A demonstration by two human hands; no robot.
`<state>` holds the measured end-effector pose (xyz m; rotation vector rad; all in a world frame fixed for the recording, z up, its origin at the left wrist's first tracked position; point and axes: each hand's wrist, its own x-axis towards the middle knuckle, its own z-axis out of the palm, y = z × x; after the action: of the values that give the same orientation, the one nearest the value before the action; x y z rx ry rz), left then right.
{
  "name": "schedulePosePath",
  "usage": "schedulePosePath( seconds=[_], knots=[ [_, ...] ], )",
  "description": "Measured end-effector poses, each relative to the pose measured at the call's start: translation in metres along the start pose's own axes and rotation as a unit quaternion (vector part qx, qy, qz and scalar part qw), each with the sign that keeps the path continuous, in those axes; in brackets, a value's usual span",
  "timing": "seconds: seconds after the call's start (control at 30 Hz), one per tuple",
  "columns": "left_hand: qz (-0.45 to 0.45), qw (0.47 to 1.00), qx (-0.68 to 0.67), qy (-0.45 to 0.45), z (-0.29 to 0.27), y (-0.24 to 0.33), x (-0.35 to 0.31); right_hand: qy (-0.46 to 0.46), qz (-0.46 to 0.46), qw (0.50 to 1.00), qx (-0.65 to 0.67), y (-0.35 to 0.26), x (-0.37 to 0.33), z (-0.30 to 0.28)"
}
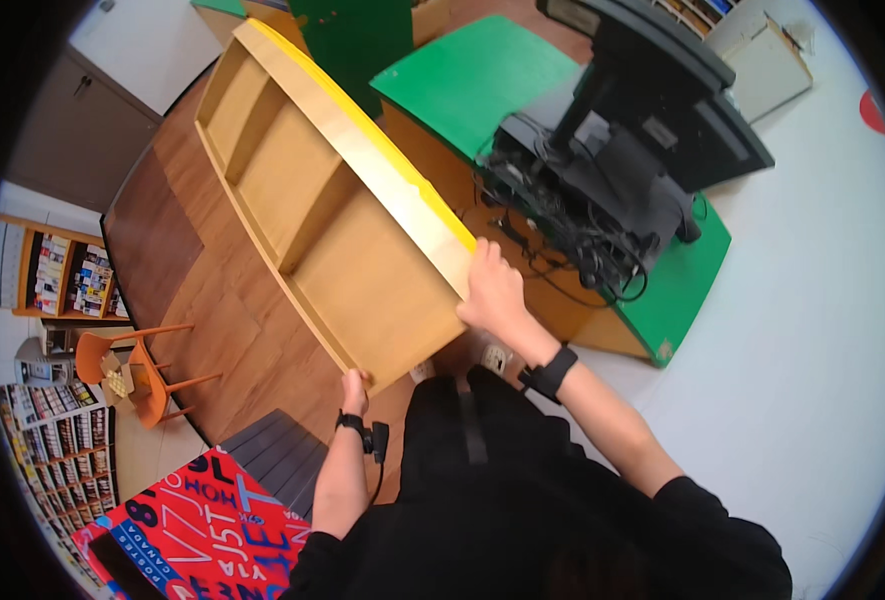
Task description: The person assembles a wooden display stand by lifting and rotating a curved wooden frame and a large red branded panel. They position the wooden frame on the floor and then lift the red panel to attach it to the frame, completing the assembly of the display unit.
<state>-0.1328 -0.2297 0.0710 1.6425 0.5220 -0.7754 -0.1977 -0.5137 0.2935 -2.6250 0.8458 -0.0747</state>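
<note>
A long, shallow wooden shelf unit (357,285) slants away from me, its open compartments and dividers facing up toward the left. Bright yellow edging (362,120) runs along its upper right side. My right hand (492,288) is closed over the near right corner, fingers curled on the yellow-edged panel. Lower down, my left hand (354,390) grips the near left corner, with most of its fingers hidden behind the wood. A black band (549,373) circles my right wrist, and a strap with a small black device (372,437) is on my left.
To the right stands a green-topped counter (472,70) bearing a black monitor (662,90) and tangled cables (582,240). An orange chair (147,385) holding a carton is at the left. A red printed surface (212,530) lies lower left, beside dark slats (277,450). Wood flooring (227,300) runs beneath.
</note>
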Motion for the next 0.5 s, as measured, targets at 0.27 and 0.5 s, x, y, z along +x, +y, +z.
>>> schedulePosePath(
  seconds=[0.27, 0.5],
  knots=[
    [-0.095, 0.992, -0.062, -0.05, 0.007, 0.006, 0.002, 0.045, -0.053, 0.997, -0.044, 0.019, 0.007, -0.013],
    [-0.072, 0.997, 0.032, -0.002, 0.052, 0.017, -0.044, 0.044, -0.059, 0.995, -0.072, 0.057, 0.005, -0.031]
  ],
)
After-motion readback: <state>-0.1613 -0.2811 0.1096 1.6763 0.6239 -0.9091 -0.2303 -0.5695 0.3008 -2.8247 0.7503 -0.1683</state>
